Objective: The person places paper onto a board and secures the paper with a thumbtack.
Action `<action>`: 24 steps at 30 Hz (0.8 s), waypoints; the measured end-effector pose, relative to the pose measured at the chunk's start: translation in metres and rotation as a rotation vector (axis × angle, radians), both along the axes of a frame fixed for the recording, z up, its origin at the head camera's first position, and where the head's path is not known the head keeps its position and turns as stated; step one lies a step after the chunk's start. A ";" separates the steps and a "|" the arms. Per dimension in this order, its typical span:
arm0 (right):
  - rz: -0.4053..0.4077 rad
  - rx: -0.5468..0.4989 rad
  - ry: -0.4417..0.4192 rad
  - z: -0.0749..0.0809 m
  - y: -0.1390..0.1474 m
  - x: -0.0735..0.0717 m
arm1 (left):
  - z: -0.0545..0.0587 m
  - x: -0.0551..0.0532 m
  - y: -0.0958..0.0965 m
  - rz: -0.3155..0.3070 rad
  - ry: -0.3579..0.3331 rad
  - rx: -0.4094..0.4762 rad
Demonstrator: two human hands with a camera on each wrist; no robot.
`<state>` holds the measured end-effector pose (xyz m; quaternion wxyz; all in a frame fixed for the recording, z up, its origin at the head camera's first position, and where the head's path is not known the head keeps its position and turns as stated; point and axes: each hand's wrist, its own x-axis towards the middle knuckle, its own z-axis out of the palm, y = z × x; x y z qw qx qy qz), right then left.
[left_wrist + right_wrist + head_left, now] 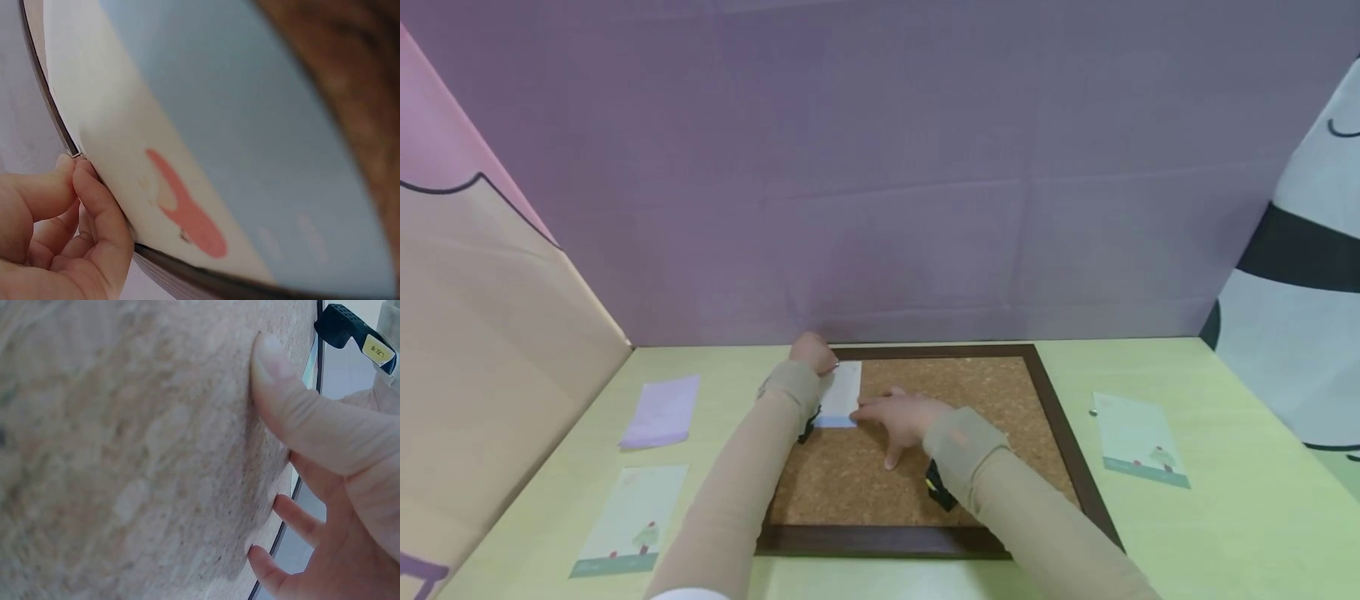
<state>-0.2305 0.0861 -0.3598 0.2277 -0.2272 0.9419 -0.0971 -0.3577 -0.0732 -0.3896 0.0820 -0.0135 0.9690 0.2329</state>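
A white sheet of notepaper with a blue band along its lower edge lies on the upper left of a framed corkboard. My left hand is at the sheet's top left, thumb and forefinger pinching a small silver thumbtack at the paper's edge. A red printed figure shows on the sheet in the left wrist view. My right hand spreads its fingers over the cork, fingertips at the sheet's lower right edge and thumb resting on the board.
Left of the board lie a purple sheet and a white sheet with a tree print. A similar tree-print sheet lies to the right, a small shiny tack beside it. A purple cloth wall rises behind.
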 end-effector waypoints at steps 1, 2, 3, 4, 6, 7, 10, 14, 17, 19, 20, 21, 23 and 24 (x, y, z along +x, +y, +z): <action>0.000 0.000 0.001 0.000 0.000 0.000 | -0.001 -0.001 0.000 -0.007 0.011 -0.011; 0.000 0.000 -0.001 0.000 0.001 0.000 | -0.002 -0.001 0.001 -0.012 0.019 -0.020; 0.001 -0.001 -0.002 0.000 0.001 0.000 | -0.002 -0.001 0.001 -0.014 0.023 -0.020; -0.001 -0.003 -0.004 0.001 0.001 0.001 | -0.003 -0.001 0.002 -0.012 0.029 -0.019; -0.001 -0.005 -0.008 0.001 0.001 0.001 | -0.003 -0.002 0.003 -0.010 0.034 -0.020; -0.001 -0.006 -0.009 0.001 0.002 0.001 | -0.002 -0.002 0.003 -0.009 0.035 -0.019; -0.002 -0.009 -0.008 0.001 0.001 0.000 | -0.001 -0.001 0.004 0.002 0.034 -0.011; -0.003 -0.010 -0.010 -0.001 0.001 0.000 | 0.000 0.002 0.002 0.017 0.005 0.005; -0.004 -0.012 -0.015 -0.002 0.002 0.001 | 0.001 0.004 0.002 0.025 -0.019 0.026; -0.005 -0.016 -0.017 -0.002 0.003 0.001 | 0.002 0.005 0.002 0.037 -0.029 0.049; -0.006 -0.020 -0.018 -0.001 0.004 0.001 | 0.002 0.006 0.003 0.041 -0.032 0.057; -0.005 -0.021 -0.018 -0.001 0.005 0.001 | 0.003 0.006 0.003 0.045 -0.034 0.063; -0.006 -0.025 -0.019 0.000 0.006 0.001 | 0.004 0.007 0.003 0.050 -0.040 0.069; -0.004 -0.025 -0.018 0.000 0.006 0.001 | 0.005 0.007 0.004 0.051 -0.042 0.070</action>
